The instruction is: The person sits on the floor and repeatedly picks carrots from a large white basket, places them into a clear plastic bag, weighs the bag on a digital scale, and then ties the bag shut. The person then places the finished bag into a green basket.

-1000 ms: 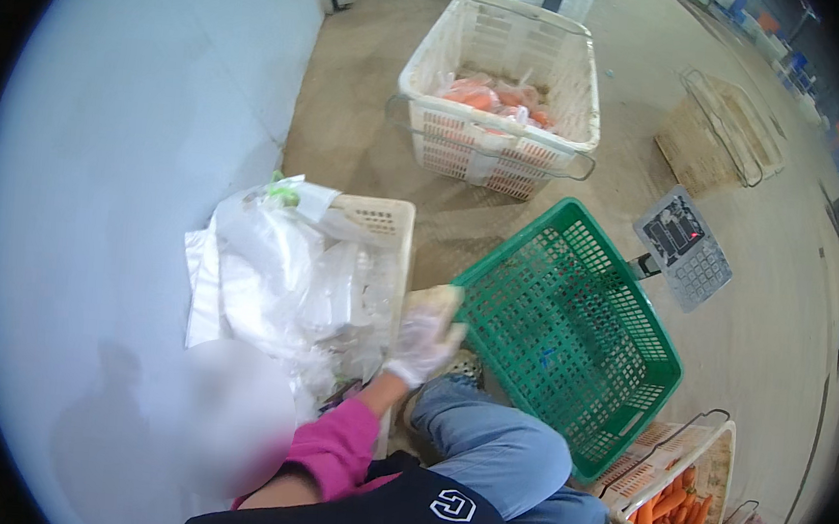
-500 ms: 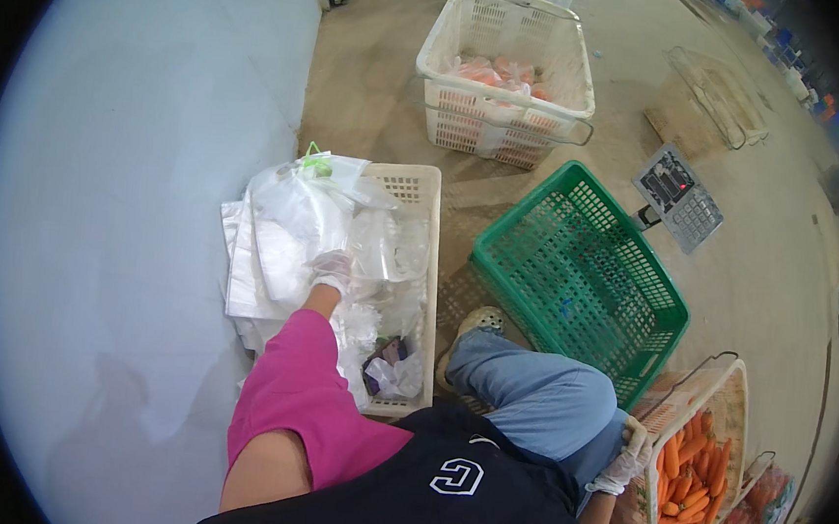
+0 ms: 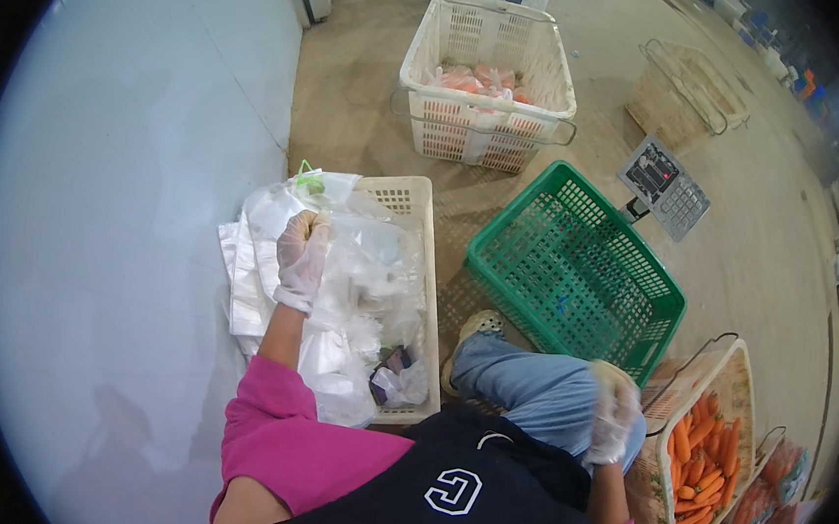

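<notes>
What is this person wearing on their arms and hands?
Both hands wear thin, see-through disposable gloves: the left hand and the right hand. The sleeves are bright pink, pushed up on the left arm, under a dark navy apron with a white letter mark.

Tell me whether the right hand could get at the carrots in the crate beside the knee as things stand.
Probably yes. The gloved right hand rests at the knee, right next to the open-topped crate, and the carrots lie uncovered with nothing between them and the hand.
</notes>
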